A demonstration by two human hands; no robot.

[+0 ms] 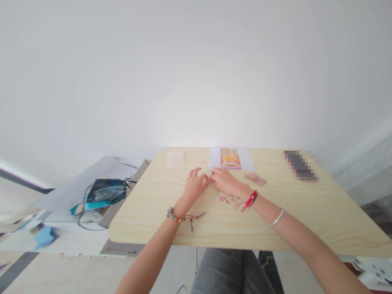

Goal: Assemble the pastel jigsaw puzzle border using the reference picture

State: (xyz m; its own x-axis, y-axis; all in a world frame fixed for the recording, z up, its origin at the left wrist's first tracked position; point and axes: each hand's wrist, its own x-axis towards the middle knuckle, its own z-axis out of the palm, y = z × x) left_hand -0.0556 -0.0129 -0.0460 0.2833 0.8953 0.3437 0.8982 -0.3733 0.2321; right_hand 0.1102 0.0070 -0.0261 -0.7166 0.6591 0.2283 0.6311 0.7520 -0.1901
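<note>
Above the middle of the table, my left hand [194, 187] and my right hand [225, 179] meet fingertip to fingertip. Thumb and forefinger of each are pinched at a small jigsaw puzzle piece [209, 180], mostly covered by the fingers. Loose jigsaw pieces [230, 199] lie under and in front of my right wrist, some face up in colour. A second small pile of pieces [255, 179] sits to the right of that hand. Behind the hands, a printed picture [230, 159] of a yellow figure rests on a white sheet [246, 159].
A phone [300, 165], blurred out, lies at the table's [153, 204] back right. A clear plastic bag or sheet [175, 159] is at the back left. Left of the table, a lower surface holds a dark bag [107, 191] and papers. A white wall [196, 81] stands behind.
</note>
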